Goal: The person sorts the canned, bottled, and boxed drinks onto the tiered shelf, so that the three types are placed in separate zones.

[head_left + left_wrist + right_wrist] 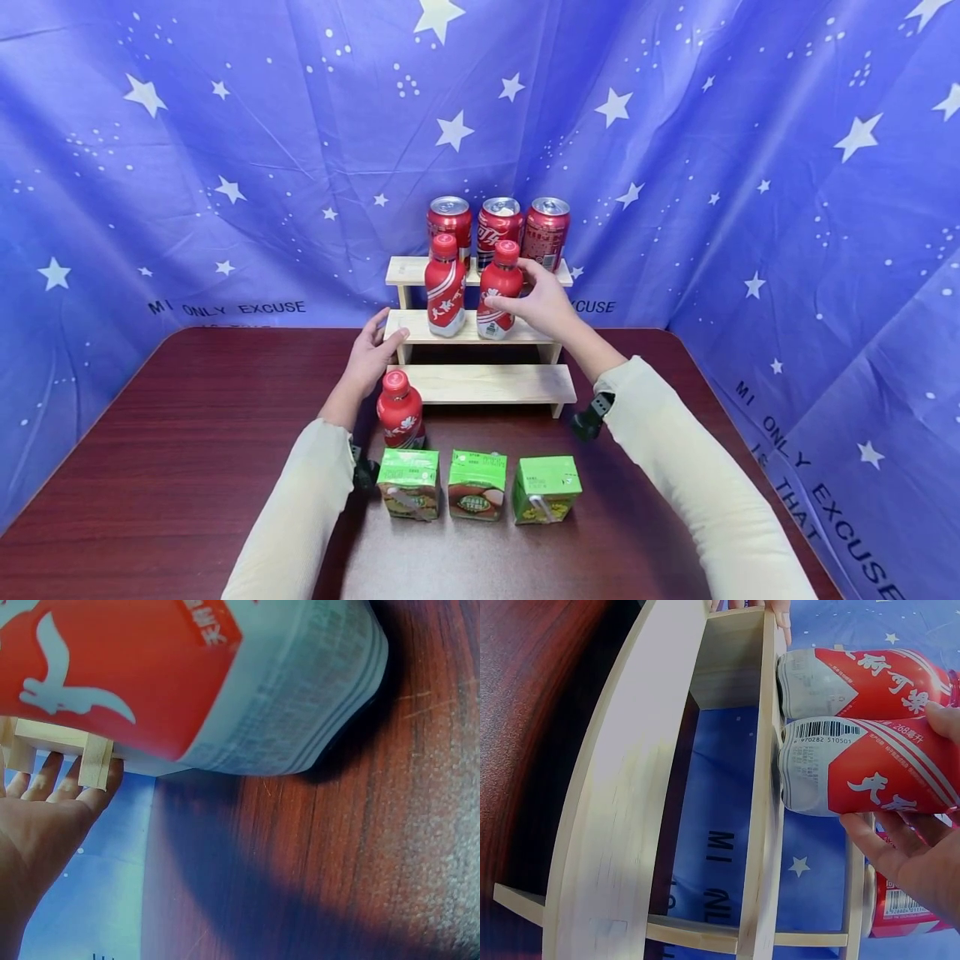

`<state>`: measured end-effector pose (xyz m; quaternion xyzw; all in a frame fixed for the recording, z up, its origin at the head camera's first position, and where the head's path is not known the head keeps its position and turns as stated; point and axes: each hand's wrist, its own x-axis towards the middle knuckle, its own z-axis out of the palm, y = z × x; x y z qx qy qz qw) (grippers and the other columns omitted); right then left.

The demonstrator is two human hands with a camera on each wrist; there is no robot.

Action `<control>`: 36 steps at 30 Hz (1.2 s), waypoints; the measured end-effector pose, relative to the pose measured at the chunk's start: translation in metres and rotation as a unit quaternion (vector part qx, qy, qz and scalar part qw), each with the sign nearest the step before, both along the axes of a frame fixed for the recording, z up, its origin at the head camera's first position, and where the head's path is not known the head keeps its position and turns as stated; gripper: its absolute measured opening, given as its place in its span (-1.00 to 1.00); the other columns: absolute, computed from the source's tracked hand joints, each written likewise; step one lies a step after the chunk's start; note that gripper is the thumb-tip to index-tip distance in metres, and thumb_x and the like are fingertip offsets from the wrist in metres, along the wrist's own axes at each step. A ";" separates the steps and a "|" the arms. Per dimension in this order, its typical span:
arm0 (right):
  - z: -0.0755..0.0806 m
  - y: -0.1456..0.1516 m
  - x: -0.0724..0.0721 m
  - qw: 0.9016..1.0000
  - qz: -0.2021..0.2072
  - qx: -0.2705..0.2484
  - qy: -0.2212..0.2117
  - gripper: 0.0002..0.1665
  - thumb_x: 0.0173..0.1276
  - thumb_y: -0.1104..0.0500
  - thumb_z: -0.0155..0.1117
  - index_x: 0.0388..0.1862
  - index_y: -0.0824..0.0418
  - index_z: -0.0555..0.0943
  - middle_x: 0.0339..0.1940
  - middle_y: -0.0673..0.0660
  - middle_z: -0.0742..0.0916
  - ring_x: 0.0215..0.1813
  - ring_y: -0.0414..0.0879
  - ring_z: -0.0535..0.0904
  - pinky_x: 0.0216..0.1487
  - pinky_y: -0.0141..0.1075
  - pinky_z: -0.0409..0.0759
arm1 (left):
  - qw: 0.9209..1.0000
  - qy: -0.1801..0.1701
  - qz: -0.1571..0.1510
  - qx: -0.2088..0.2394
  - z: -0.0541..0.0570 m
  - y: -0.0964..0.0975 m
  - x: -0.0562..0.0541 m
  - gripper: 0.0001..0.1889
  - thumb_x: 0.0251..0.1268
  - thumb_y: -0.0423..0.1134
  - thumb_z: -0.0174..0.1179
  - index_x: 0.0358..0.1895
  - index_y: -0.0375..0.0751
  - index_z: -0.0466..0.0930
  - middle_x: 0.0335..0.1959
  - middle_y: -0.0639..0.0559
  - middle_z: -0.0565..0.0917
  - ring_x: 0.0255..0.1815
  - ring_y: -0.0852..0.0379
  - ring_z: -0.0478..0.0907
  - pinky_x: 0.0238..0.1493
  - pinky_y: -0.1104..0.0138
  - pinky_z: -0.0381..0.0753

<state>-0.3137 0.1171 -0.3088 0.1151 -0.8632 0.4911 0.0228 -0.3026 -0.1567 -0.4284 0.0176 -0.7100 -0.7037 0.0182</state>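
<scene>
1. Far left: steadying the wooden shelf (480,383) by its middle tier, left grip (369,357) clasping the end.
2. Near left: spot a spare bottle (401,410), untouched on the table (187,433).
3. Middle tier: see a standing bottle (446,293).
4. Just right: apparently placing the second bottle (498,280), upright at that tier, right grip (546,302) wrapped round it. Next, probably: settle, release gently, fetch the spare.

Bright, even light leaves pale glare on the near table (465,567), while the left wrist view shows broad shadow and a blurred bottle (142,667).
</scene>
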 end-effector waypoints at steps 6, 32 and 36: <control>-0.001 -0.002 -0.003 1.000 -0.006 0.002 -0.006 -0.01 0.00 -0.08 0.49 0.38 0.13 0.26 0.22 0.18 0.55 0.17 0.03 0.51 0.15 -0.11 0.50 | 1.000 0.001 -0.003 -0.006 0.001 0.000 0.001 -0.31 0.36 -0.21 0.09 0.48 -0.06 -0.02 0.34 -0.20 0.37 -0.19 0.33 0.51 -0.06 0.25 0.55; -0.006 -0.013 -0.009 0.999 -0.001 -0.053 -0.011 -0.06 0.02 -0.02 0.50 0.36 0.06 0.26 0.18 0.17 0.52 0.09 0.05 0.52 0.01 -0.13 0.58 | 1.000 -0.009 -0.005 -0.001 0.000 0.000 0.000 -0.30 0.36 -0.18 0.09 0.48 -0.01 -0.03 0.37 -0.16 0.33 -0.04 0.18 0.49 0.07 0.15 0.51; -0.007 -0.013 -0.008 0.999 -0.004 -0.042 -0.007 -0.03 0.02 -0.04 0.49 0.38 0.05 0.24 0.23 0.16 0.50 0.11 0.05 0.52 0.03 -0.12 0.57 | 1.000 -0.008 -0.003 0.000 0.001 0.000 0.001 -0.30 0.36 -0.19 0.09 0.48 -0.04 -0.03 0.37 -0.17 0.33 0.00 0.14 0.49 0.09 0.11 0.50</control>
